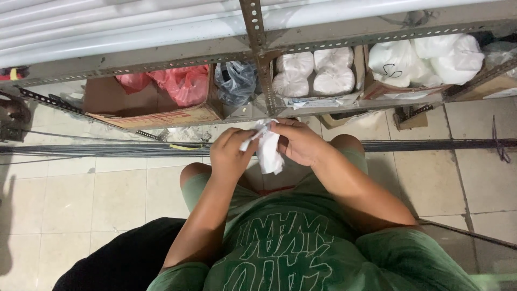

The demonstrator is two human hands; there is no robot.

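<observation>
Metal shelf rack (258, 51) far side, cardboard box (156, 110) left with red bags (183, 81), white bundles (312, 73) right of upright. Small white plastic bag (267, 151) near centre, above your knees. Left hand (231, 153) pinches top edge; right hand (299, 141) closed on upper corner. Looks light, limp, slippery, maybe empty. Grip bunched neck, not loose film.

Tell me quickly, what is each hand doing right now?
Left hand: closed on the small white bag.
Right hand: closed on the top of the same bag.
</observation>
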